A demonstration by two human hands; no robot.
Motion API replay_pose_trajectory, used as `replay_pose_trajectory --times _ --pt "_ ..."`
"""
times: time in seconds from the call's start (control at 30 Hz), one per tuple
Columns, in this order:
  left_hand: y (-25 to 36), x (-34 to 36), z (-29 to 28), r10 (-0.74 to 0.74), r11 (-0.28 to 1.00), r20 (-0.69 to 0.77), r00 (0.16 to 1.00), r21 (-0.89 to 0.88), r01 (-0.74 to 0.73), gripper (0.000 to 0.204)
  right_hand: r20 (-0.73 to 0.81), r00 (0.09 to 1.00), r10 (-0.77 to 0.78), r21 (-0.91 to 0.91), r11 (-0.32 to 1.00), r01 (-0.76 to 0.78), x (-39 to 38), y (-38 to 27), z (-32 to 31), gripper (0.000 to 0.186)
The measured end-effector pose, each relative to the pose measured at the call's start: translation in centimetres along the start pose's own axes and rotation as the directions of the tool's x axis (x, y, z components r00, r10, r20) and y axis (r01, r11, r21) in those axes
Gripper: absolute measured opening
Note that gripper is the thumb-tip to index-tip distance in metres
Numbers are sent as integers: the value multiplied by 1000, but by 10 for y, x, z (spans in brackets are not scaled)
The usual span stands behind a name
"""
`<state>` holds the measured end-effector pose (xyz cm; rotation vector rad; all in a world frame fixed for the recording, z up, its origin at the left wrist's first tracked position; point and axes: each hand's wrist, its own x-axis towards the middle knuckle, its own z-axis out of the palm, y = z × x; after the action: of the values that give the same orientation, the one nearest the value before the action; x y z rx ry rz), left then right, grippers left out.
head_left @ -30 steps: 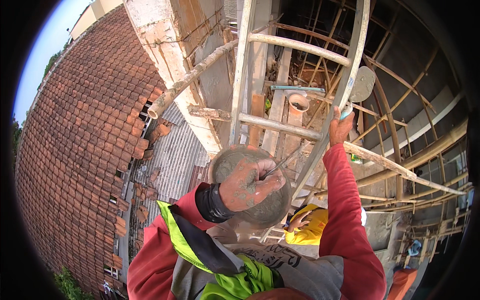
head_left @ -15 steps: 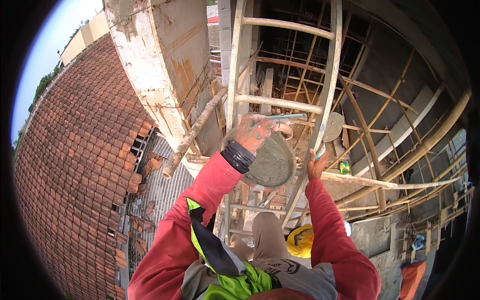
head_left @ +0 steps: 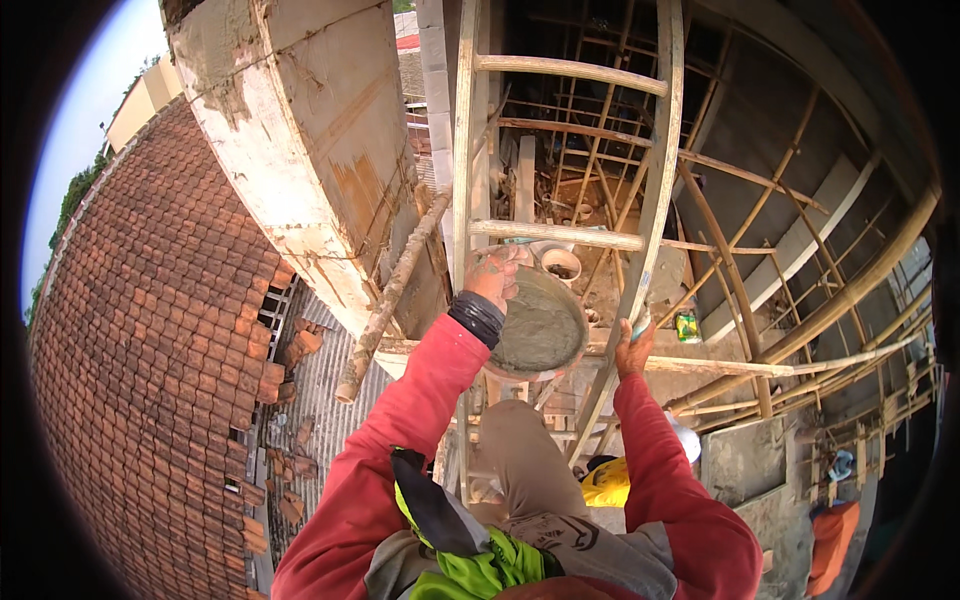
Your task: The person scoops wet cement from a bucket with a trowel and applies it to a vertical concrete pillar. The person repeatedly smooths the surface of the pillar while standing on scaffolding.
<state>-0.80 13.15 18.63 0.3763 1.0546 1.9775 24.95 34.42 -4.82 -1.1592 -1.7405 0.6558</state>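
My left hand [head_left: 492,277], spotted with wet mortar, is closed on the upper left rim of a round bucket [head_left: 579,352]. Grey wet mortar [head_left: 537,325] fills much of it, and the bucket hangs close against the wooden ladder [head_left: 555,233]. At the ladder's right rail, my right hand [head_left: 633,350] is closed around the wood. Something light blue [head_left: 641,324] shows at its fingers, perhaps a tool handle, but I cannot make it out. My bent knee [head_left: 515,440] is below the bucket, over the lower rungs.
A mortar-stained column [head_left: 300,130] and a bamboo pole [head_left: 395,290] stand left of the ladder. Beyond lies a tiled roof [head_left: 150,350]. Bamboo scaffolding [head_left: 735,260] fills the right side. Below, a person in yellow [head_left: 606,484] is partly hidden by my right arm.
My view has shifted, and my knee has risen beneath the bucket. The bucket now sits below the rung, and a pale container shows behind it. Both hands keep their grips.
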Motion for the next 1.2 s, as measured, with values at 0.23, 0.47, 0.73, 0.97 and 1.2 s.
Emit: replay_pose_trajectory --times 0.23,0.47,0.73,0.97,1.2 --pt "1 9 -26 -17 1000 -95 995 15 19 17 -112 990 -80 -13 997 79 -5 -5 11 70" --pt "2 5 -21 7 999 -158 987 -32 -12 20 -36 998 51 22 999 -50 -2 -7 5 64" --pt "-1 12 -23 -24 987 -256 966 -161 -18 21 -60 993 -102 79 991 106 0 -12 3 62" --pt "2 8 -71 -31 996 -184 983 -87 15 23 -11 998 -61 139 988 62 -2 -19 -2 62" --pt "-1 7 -82 -9 998 -226 974 -69 -7 15 58 998 -1 86 996 -4 2 -27 -10 55"
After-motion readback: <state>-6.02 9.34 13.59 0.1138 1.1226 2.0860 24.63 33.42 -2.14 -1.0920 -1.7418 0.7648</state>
